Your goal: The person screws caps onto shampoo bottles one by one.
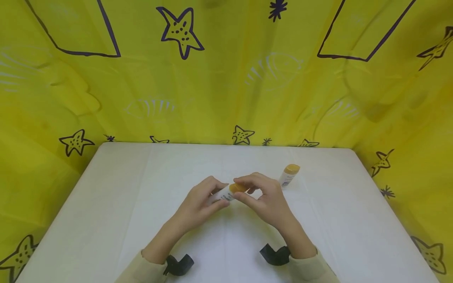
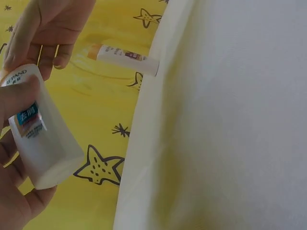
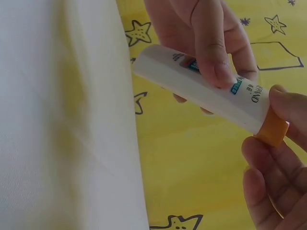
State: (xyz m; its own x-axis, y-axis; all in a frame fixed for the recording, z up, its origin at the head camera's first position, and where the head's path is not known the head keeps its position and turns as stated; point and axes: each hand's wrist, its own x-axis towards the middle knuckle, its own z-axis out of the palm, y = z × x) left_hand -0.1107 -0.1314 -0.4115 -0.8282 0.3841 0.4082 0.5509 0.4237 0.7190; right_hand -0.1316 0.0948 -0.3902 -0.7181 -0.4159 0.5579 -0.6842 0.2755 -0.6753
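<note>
My left hand [image 1: 202, 201] grips the white body of a shampoo-style bottle [image 3: 206, 91], held tilted above the table. In the right wrist view, my right hand [image 3: 280, 158] pinches the bottle's orange cap [image 3: 272, 128] between thumb and fingers; the cap sits on the bottle. Printed lettering and a teal label patch show on the body in the left wrist view. A second white bottle [image 1: 287, 179] with an orange cap stands upright on the table, just beyond my right hand and apart from it.
The white table [image 1: 106, 196] reaches back to a yellow curtain [image 1: 212, 86] printed with stars and fish. Black curved pieces [image 1: 179, 265] are strapped at both wrists, close above the table's near part.
</note>
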